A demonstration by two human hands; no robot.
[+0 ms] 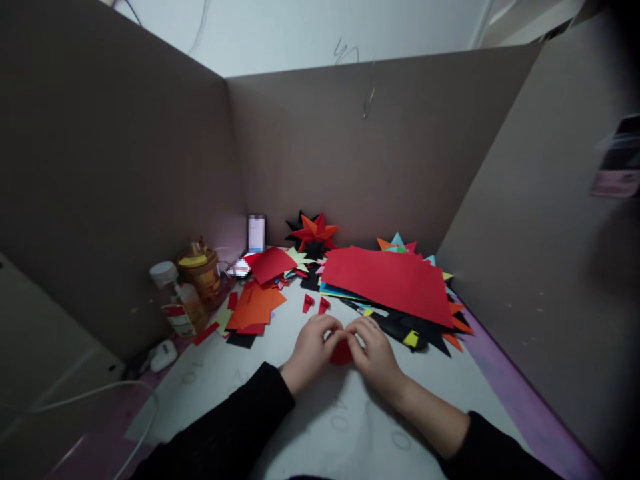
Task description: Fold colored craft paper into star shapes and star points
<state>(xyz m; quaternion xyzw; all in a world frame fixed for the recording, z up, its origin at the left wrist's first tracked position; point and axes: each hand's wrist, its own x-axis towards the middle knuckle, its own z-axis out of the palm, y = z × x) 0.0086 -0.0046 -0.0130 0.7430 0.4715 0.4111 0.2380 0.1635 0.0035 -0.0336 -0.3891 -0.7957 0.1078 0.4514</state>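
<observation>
A small piece of red paper point(341, 353) is pinched between my two hands, low over the white sheet at the centre. My left hand point(313, 349) is closed on its left side, and my right hand point(372, 350) is closed on its right side, the fingertips nearly meeting at the top edge. Just beyond the hands lie two small folded red pieces point(309, 303). The fingers partly hide the held paper, so its exact folds cannot be made out.
Large red sheets point(390, 283) lie back right, over black paper and a yellow-marked tool point(411, 339). Orange sheets point(254, 307), a jar point(181, 307), a brown cup point(201, 270) and a phone point(257, 233) stand or lie left. Folded stars point(315, 232) sit by the back partition point(370, 160).
</observation>
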